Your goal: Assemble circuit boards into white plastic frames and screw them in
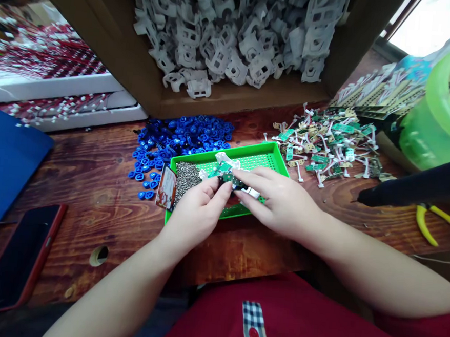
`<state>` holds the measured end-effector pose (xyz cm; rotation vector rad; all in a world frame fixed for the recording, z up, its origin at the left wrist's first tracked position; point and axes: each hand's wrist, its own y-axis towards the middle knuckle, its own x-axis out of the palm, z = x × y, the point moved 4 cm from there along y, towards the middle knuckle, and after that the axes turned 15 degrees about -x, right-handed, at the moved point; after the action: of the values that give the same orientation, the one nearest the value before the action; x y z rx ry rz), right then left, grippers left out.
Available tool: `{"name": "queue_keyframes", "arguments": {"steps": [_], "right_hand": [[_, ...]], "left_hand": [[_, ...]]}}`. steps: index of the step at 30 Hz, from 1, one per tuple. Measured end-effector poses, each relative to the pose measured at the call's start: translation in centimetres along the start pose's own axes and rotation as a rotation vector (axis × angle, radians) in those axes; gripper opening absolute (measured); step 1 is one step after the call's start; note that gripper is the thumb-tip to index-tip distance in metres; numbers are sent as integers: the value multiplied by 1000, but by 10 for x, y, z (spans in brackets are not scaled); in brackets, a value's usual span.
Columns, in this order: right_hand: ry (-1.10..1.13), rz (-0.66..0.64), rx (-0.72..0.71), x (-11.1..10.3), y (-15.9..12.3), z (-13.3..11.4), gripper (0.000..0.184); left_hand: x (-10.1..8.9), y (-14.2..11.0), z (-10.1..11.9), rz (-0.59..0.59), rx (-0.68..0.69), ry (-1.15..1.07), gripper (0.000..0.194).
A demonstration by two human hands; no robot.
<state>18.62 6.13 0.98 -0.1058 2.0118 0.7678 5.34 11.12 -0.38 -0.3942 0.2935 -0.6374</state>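
Observation:
Both my hands meet over a green plastic basket [281, 159] with a perforated floor. Between them is a small assembly: a white plastic housing [227, 161] with a green circuit board [222, 168] and a dark part at its near side. My left hand [197, 207] pinches the assembly from the left with thumb and forefinger. From the right, my right hand [274, 200] grips it, its fingers lying over the top and along the edge. Fingers cover much of the piece. Many small metal screws [188, 179] fill the basket's left end, beside an upright printed card [166, 186].
Blue plastic parts [184, 135] lie heaped behind the basket; wired circuit boards [327, 139] are piled to the right. A box [147, 70] of white housings stands behind. A dark electric screwdriver [409, 181], yellow-handled pliers [423, 226] and a green bucket [436, 121] are right; a phone [18, 257] lies left.

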Motion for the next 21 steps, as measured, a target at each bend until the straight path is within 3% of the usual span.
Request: {"name": "queue_keyframes", "arguments": {"steps": [4,9,12,14,17,21], "right_hand": [[-25,44,22,2,-1,-5,51],[-35,141,29,0,-1,-8,37],[24,160,61,-3,-1,-4,35],[72,156,57,-5,0,1,35],[176,236,120,-8,2,19,35],[695,385,472,3,0,47,42]], "left_hand": [[-2,3,-1,-19,-71,-200,20],[4,4,-4,-72,-115,-361,17],[4,2,-2,-60,-96,-340,18],[1,0,3,-35,-81,-195,21],[-9,-7,14,59,-4,202,30],[-21,-14,21,296,128,727,38]]}}
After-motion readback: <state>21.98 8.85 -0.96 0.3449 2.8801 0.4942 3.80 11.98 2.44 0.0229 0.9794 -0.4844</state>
